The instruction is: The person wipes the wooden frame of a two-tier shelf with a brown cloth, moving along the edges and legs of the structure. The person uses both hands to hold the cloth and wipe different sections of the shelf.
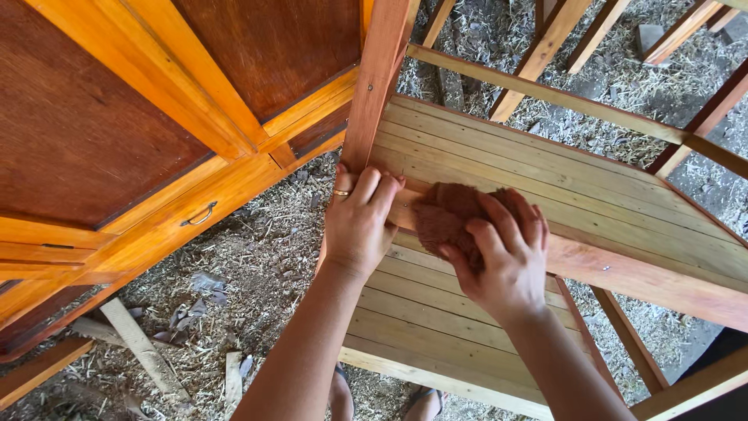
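A: What are the fingers doing?

B: The right hand has its fingers curled over a reddish-brown rag, pressing it onto the top rail of a wooden frame. The left hand, with a ring on one finger, wraps its fingers over the same rail where it meets the upright post.

A: How would that rag handle?

B: Soft and light, I'd judge; it bunches under the palm, so a whole-hand hold like this suits it best.

A: And the rail?

B: Stiff timber, fixed at the post. It looks wet or freshly coated to the right of the rag, so possibly slick there; the bare end by the post seems the safer grip.

A: What's around them?

B: A slatted shelf below the rail, an orange-brown cabinet lying to the left, and wood shavings over the ground.
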Tool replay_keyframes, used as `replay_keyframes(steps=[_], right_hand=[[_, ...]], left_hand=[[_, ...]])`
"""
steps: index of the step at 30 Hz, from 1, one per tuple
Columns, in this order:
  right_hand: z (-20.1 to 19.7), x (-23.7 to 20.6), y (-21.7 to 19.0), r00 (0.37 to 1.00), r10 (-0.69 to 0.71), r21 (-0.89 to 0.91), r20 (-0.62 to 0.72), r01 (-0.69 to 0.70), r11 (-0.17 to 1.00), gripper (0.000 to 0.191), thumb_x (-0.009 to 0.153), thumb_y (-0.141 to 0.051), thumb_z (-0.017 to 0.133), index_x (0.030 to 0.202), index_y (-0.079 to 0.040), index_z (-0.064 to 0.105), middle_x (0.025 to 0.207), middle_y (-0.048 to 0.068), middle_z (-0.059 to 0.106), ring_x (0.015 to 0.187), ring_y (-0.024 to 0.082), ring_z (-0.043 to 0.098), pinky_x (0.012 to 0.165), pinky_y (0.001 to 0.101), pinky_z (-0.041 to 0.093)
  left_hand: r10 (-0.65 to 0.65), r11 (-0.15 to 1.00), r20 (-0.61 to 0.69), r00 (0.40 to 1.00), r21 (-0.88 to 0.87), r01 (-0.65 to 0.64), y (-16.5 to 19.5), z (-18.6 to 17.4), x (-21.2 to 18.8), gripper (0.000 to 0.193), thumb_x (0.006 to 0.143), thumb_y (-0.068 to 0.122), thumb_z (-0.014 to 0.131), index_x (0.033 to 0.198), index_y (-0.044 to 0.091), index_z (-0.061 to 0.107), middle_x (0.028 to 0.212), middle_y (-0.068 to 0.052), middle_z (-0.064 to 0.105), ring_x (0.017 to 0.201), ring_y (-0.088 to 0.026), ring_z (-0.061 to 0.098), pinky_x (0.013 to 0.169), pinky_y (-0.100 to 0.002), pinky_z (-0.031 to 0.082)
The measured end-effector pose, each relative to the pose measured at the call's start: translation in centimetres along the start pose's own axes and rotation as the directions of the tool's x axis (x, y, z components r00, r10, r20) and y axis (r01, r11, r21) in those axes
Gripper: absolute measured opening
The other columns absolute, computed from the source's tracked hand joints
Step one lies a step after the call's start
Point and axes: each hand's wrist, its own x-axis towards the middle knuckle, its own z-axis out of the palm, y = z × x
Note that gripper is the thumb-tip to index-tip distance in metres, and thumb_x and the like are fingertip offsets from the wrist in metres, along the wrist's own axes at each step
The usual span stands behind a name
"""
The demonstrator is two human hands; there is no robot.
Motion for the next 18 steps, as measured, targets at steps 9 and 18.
replay_keyframes(steps=[9,18], right_hand=[[-1.9,1.2,1.3,0.947,-0.138,-0.016,0.291,0.149,0.989,0.045,0.077,-0.028,0.084,0.119,-0.017,0.073,0.118,0.012,0.067,0.106,0.032,0.062,0.080,0.0479,0.058],[-4.2,2.5,1.1,0.945,0.159,-0.178,0.286,-0.111,0.978,0.023,0.079,-0.027,0.081,0.097,-0.016,0.069,0.091,0.003,0.074,0.082,0.023,0.068,0.074,0.0424,0.058]], left_hand=[[0.012,1.000,0.071,0.997,-0.015,-0.011,-0.3,0.0,-0.1,0.065,0.053,0.004,0.089,0.114,0.013,0.067,0.107,-0.003,0.059,0.103,-0.032,0.059,0.113,-0.052,0.043],[0.001,1.000,0.023,1.000,0.012,-0.001,-0.3,0.6,-0.2,0.058,0.057,0.000,0.085,0.111,0.015,0.069,0.106,-0.002,0.060,0.101,-0.031,0.058,0.112,-0.049,0.044]])
